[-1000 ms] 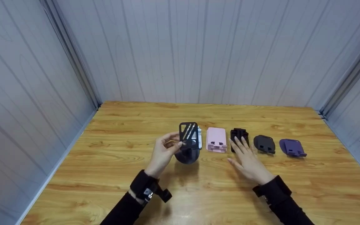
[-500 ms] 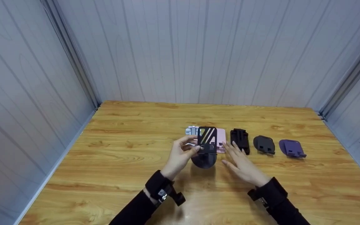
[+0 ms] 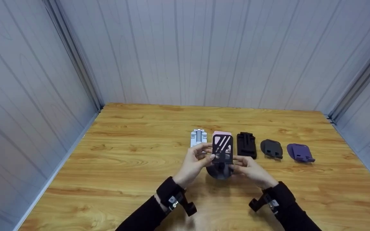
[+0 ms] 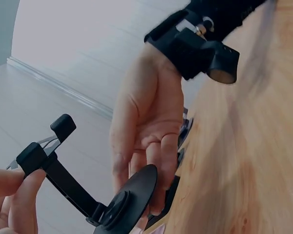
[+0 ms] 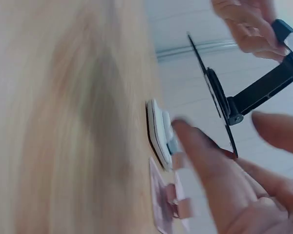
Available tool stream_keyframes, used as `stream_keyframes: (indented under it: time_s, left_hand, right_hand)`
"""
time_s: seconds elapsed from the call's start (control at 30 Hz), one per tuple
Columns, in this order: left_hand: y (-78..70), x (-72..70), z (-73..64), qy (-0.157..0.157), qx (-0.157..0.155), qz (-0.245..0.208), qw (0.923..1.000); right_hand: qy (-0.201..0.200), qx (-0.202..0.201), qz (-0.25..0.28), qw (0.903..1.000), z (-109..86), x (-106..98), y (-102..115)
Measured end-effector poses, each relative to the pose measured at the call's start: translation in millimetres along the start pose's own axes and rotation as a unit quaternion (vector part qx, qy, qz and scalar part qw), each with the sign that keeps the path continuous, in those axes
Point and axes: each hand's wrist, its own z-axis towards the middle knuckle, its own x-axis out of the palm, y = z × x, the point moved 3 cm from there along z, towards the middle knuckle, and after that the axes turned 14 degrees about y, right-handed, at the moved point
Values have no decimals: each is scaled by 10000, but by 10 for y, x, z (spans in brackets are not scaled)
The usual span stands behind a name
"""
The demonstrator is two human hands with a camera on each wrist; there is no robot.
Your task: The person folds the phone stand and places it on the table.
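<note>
A black phone stand with a slotted plate and a round base (image 3: 216, 172) is held up over the table. My left hand (image 3: 192, 165) pinches the plate's left edge between thumb and fingers. In the left wrist view, the stand's arm (image 4: 71, 185) slants from the pinched holder down to the disc. My right hand (image 3: 254, 170) is at the right side of the base, fingertips right at its rim. The right wrist view has the disc's edge (image 5: 234, 144) between the right thumb and fingers, the thumb apart from it. Behind the held stand, a pink phone stand (image 3: 222, 132) is mostly hidden.
A row of folded phone stands lies on the wooden table (image 3: 133, 141): a pale blue-white one (image 3: 198, 136), a black one (image 3: 246, 146), a dark grey one (image 3: 272, 149) and a purple one (image 3: 301, 152). Panelled walls (image 3: 191, 57) enclose the back and sides.
My left hand has carried the black stand to the right, from over the pale stand to over the pink one. My right hand has left the row's black stand and come to the held base.
</note>
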Motion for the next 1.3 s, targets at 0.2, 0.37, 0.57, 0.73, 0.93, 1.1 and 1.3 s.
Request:
stream_keyframes:
  time_s: [0.2,0.37,0.57,0.73,0.93,1.1,1.3]
  left_hand:
    - [11,-15,4,-44,-90,43,9999]
    - [19,-42,19,-116,-124,338,9993]
    - [49,-57,27,-200,-91,276,9994]
    - [48,-61,31,-108,-156,353,9992]
    - [47,-67,46,95,-157,641,9978]
    - [69,-69,38,168,-119,917,9956]
    - [126,-59,22,230,-486,614,9967]
  right_hand:
    - [-268,-47,167,9995,12,-17,-30]
    - [-655,-181,-126,9976,17,-30,-7]
    - [-1103,-709,-278,9910,32,2,23]
    - [-1491,-949,-613,9823,31,15,42]
    - [-1768,-1005,-1163,9722,13,20,59]
    - [-2098,-870,-1749,9580,10,39,79]
    - [-2757,-1250,-2995,9048,-3,81,156]
